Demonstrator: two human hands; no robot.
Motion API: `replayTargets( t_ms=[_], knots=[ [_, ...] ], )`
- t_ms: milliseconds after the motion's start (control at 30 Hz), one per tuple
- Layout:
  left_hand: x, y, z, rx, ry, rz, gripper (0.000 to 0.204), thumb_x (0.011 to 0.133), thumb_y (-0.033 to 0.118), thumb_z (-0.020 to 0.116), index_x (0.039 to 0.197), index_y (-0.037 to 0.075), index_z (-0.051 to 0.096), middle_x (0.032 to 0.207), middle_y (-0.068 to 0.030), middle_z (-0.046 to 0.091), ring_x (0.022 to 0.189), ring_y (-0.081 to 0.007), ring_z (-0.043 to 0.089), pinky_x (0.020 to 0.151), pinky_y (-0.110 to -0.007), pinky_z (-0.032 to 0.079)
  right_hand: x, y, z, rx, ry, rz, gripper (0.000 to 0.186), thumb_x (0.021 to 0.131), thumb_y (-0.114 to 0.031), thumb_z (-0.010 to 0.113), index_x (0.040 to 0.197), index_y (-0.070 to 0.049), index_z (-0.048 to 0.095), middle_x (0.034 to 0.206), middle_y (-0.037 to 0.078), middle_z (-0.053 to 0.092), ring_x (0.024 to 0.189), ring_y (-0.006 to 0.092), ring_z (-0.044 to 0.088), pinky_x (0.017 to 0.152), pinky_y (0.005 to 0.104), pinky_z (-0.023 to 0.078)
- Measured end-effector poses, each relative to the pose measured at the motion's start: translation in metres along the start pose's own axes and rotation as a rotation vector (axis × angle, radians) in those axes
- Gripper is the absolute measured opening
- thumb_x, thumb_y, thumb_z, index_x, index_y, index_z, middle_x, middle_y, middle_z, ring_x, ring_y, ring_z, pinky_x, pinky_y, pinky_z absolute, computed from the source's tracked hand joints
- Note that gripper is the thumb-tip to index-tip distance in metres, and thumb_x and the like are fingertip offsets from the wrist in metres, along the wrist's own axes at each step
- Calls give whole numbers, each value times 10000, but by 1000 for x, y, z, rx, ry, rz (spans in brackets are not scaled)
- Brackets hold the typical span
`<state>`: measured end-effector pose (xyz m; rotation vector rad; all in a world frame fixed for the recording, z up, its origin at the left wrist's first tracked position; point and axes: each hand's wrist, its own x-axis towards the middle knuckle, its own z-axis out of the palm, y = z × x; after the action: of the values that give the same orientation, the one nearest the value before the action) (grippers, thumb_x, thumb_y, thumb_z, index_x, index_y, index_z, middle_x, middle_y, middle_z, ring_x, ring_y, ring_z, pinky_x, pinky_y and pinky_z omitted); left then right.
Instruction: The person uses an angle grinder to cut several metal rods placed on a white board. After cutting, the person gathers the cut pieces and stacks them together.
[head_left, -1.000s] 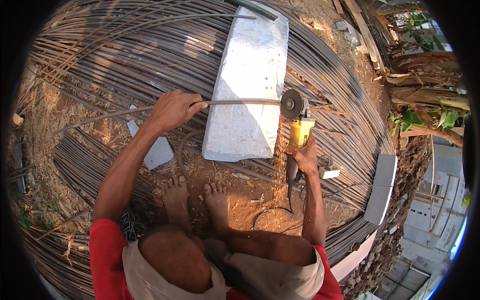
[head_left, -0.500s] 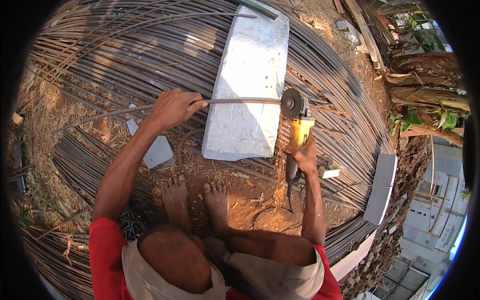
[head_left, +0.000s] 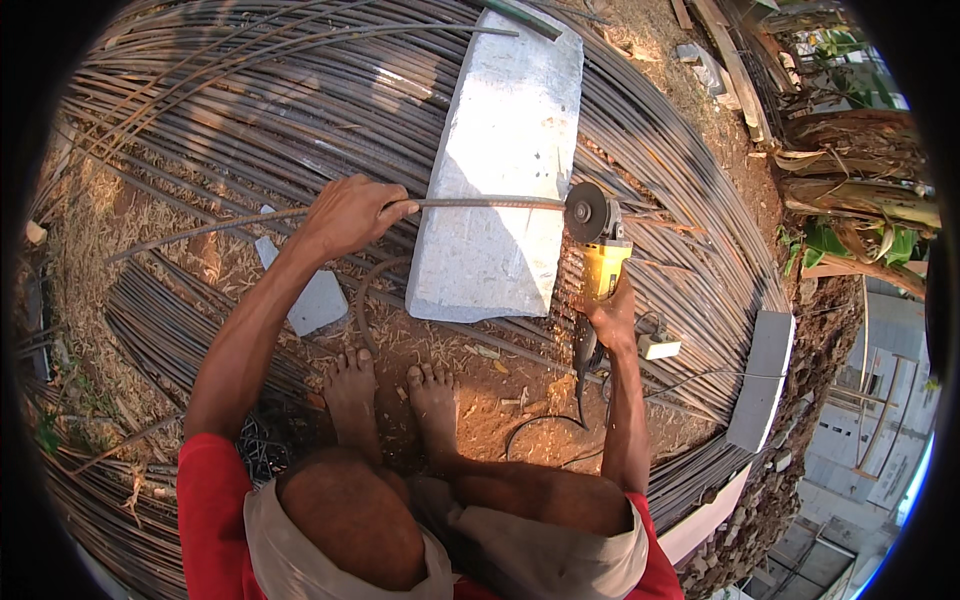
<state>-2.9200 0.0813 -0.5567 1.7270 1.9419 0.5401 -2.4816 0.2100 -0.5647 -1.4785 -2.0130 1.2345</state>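
My left hand (head_left: 355,215) is closed round a ribbed steel rebar (head_left: 480,203), which lies across a pale concrete block (head_left: 505,130). The bar's right end sticks out just past the block's edge. There it meets the dark disc (head_left: 587,212) of a yellow angle grinder (head_left: 604,268). My right hand (head_left: 612,315) grips the grinder's body from below, its black cord trailing down to the soil. A few orange sparks show beneath the disc, along the block's right side.
Long rebars (head_left: 290,130) cover the ground beyond and to both sides. A cream power socket box (head_left: 659,346) stands right of my right hand. Near my bare feet lies a broken white slab (head_left: 318,303). A grey block (head_left: 762,380) rests on the bars at the right.
The spark stream below the disc has thinned. Grinder, bar and block sit slightly further right in the picture; both hands keep their hold.
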Motion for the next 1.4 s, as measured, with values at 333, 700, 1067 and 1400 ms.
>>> replayTargets(
  t_ms=[333,700,1067,1400],
  knots=[
    [-2,-5,4,-7,35,21,375,1036,429,661,1101,86,797,751,-153,698,720,-332,640,742,-479,508,6,-2,3,-90,43,22,760,679,-213,849,1326,64,563,1083,149,715,961,238,679,882,383,562],
    [3,3,-5,-16,-105,-89,395,1041,472,644,1136,119,794,854,-136,732,865,-326,632,824,-480,499,3,-13,2,-89,46,37,734,670,-203,846,1306,43,574,1056,111,708,947,225,663,887,378,550],
    [0,-7,1,-8,-52,-42,375,1031,461,660,1130,126,796,765,-154,686,794,-352,625,762,-492,499,4,-19,11,14,35,46,723,695,-194,848,1319,43,572,1059,100,687,884,201,659,797,345,571],
    [-1,-9,5,-38,8,0,353,1033,418,670,1073,88,790,681,-152,661,640,-340,622,665,-481,487,11,-9,3,-86,18,40,758,664,-275,855,1305,34,595,1064,113,690,976,232,655,893,399,547]
  ],
)
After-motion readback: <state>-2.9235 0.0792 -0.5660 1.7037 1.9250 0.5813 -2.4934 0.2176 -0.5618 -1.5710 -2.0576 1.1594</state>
